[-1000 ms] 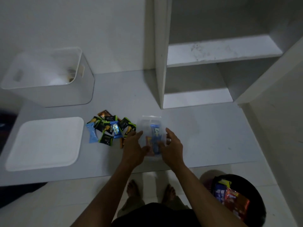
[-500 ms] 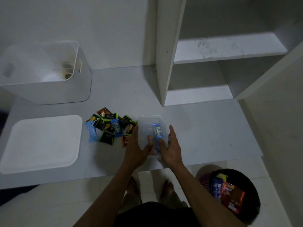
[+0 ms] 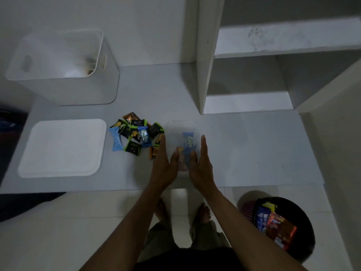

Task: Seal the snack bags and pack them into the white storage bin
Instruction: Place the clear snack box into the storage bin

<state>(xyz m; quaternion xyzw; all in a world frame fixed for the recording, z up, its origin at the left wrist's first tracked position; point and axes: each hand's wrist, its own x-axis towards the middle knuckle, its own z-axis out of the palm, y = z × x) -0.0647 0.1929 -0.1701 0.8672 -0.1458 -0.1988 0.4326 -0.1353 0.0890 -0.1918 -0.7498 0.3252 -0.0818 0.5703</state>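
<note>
Head view: left hand (image 3: 163,165) and right hand (image 3: 201,163) flank clear snack bag (image 3: 180,130) flat on bench (image 3: 244,149), fingers straight, released, thumbs resting on bag near blue packet inside. Loose snack packets (image 3: 134,133) just left of it. White storage bin (image 3: 64,69) far left, lid (image 3: 62,147) in front of bin.

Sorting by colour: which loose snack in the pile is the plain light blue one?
The light blue packet at the pile's left edge, nearest the white lid; its neighbours are mostly black with green trim.
</note>
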